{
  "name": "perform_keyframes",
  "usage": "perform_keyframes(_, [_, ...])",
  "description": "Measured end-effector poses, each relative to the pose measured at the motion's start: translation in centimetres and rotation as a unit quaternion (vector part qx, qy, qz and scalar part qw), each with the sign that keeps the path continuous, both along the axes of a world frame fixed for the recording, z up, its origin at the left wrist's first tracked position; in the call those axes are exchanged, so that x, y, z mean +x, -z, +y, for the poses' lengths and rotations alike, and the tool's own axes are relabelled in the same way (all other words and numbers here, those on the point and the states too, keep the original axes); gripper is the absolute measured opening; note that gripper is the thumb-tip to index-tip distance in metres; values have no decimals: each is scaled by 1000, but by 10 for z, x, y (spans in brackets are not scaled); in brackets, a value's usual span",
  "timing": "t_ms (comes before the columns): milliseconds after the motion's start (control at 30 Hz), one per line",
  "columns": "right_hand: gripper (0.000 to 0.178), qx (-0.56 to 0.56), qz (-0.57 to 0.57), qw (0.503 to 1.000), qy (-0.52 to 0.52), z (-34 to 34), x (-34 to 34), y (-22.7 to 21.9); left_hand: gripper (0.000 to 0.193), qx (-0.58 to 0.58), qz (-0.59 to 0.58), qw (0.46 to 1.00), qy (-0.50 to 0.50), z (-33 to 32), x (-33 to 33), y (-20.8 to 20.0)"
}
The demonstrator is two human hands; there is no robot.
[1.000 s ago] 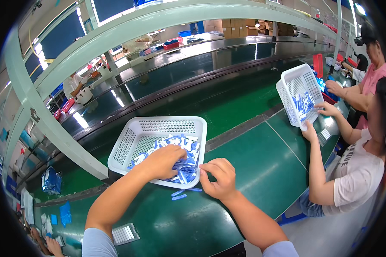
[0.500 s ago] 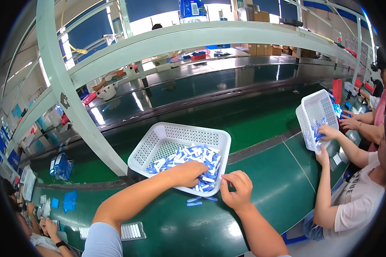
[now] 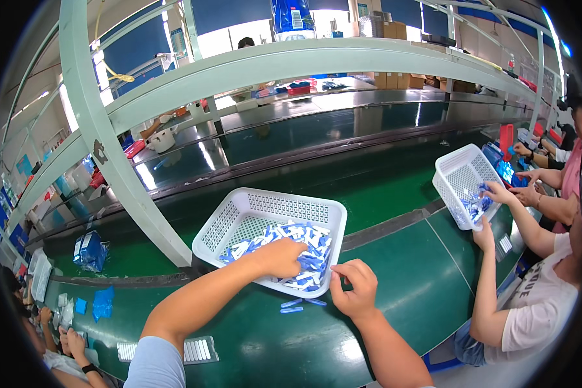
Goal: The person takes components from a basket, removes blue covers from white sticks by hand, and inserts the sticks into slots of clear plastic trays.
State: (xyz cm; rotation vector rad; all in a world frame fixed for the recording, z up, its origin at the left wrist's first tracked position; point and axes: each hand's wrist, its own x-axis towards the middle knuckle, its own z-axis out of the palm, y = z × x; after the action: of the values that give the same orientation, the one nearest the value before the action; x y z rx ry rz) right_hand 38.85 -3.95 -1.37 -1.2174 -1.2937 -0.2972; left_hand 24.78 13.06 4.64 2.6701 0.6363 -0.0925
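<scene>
A white perforated plastic basket (image 3: 204,236) stands tilted toward me on the green table, part filled with small slim blue and white plastic pieces (image 3: 313,255). My left hand (image 3: 281,258) reaches in among these pieces, its fingers curled downward and their tips hidden. At the basket's right rim is my right hand (image 3: 355,284), with thumb and forefinger drawn together close to the rim; what they pinch, if anything, is too small to make out. Several loose blue pieces (image 3: 292,310) lie on the table just below the basket.
A clear tray of white strips (image 3: 199,350) lies by my left forearm. Blue packets (image 3: 103,304) are farther left. At right a co-worker's hands (image 3: 495,194) work in another white basket (image 3: 443,171). A pale metal frame (image 3: 119,174) rises behind my basket.
My left hand has drawn slightly left and lower within the pieces. My right hand stays at the rim. The co-worker's basket at right has shifted a little left.
</scene>
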Motion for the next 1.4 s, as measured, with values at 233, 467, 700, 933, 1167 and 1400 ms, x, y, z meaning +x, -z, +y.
perform_keyframes(233, [15, -1, 3, 1000, -1, -1, -1, -1, 51, 42, 80, 995, 30, -2, 4, 10])
perform_keyframes(467, [14, 2, 5, 1000, -4, 0, 1, 1, 47, 63, -16, 998, -20, 3, 10, -6])
perform_keyframes(700, [14, 1, -3, 1000, -22, 0, 0, -3, 52, 21, -70, 997, -30, 15, -4, -1])
perform_keyframes(933, [13, -16, 7, 1000, -17, -1, 1, -1, 48, 123, -13, 988, -89, 5, -4, -27])
perform_keyframes(1167, [13, -19, 9, 1000, -14, -1, -1, -3, 35, 68, -199, 973, -94, -1, 0, -33])
perform_keyframes(1400, [13, -17, 8, 1000, -8, -2, -1, -2, 39, -65, -221, 969, -85, -23, 7, -48])
